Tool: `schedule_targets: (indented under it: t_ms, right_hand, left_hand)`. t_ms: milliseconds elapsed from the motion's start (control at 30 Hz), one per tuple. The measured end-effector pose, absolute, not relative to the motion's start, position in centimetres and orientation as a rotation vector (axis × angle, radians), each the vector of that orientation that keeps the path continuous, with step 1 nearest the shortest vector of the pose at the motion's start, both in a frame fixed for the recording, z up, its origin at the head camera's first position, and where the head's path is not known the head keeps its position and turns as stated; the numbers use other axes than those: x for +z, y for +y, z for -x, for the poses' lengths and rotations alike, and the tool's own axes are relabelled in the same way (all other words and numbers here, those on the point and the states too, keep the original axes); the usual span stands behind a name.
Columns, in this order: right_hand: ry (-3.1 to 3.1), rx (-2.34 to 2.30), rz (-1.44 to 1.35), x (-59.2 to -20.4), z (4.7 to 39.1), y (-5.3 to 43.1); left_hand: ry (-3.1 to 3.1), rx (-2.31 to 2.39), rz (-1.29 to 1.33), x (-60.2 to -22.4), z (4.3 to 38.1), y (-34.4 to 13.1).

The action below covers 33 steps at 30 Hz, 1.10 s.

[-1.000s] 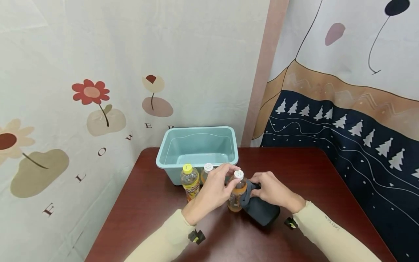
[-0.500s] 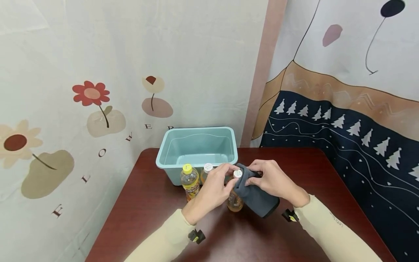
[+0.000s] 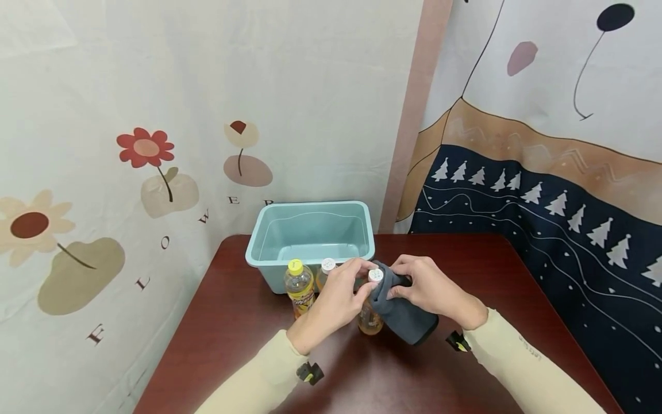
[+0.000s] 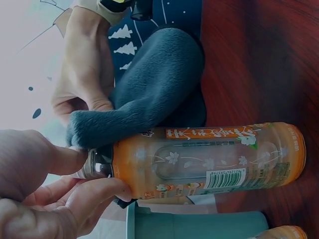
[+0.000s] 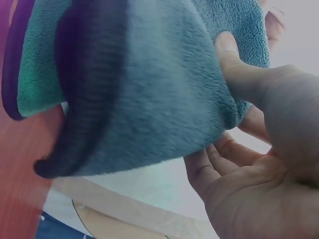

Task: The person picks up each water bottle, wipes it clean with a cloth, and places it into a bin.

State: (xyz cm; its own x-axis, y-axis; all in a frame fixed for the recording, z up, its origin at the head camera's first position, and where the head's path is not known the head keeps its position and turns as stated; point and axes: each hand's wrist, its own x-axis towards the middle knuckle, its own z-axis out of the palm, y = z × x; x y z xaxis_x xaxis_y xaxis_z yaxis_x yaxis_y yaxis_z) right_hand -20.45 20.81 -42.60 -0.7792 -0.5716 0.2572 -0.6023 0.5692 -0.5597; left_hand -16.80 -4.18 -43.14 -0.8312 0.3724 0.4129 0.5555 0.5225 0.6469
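Note:
My left hand (image 3: 336, 302) pinches the neck of a bottle (image 4: 214, 162) just under its white cap (image 3: 376, 276). The bottle stands upright on the table and has an orange label. My right hand (image 3: 431, 287) grips a dark grey cloth (image 3: 405, 316) between thumb and fingers. Part of the cloth lies against the bottle's upper right side near the cap, and the rest hangs down to the right. In the right wrist view, the cloth (image 5: 149, 89) shows a dark hemmed edge, with the thumb (image 5: 229, 47) pressed on it.
A light blue plastic bin (image 3: 310, 263) stands at the back of the dark red table (image 3: 233, 345). In front of it stand a yellow-capped bottle (image 3: 300, 287) and a white-capped bottle (image 3: 328, 265), partly hidden by my left hand. Printed fabric hangs behind the table.
My right hand has raised the cloth up the bottle's side to the cap and shifted slightly. The left hand has kept its hold on the bottle.

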Motion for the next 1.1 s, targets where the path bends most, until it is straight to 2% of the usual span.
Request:
schedule_targets:
  t_ms: [267,1100]
  right_hand:
    - [-2.794,0.985,-1.054,-44.0,20.6,21.1]
    - [-2.858,0.769,-1.206,-52.5,22.2,19.8]
  left_hand:
    - [-2.541,-1.199,0.783,-43.3,16.9,-4.3]
    - [-2.53,-1.145,0.808,-43.6,16.9,-4.4]
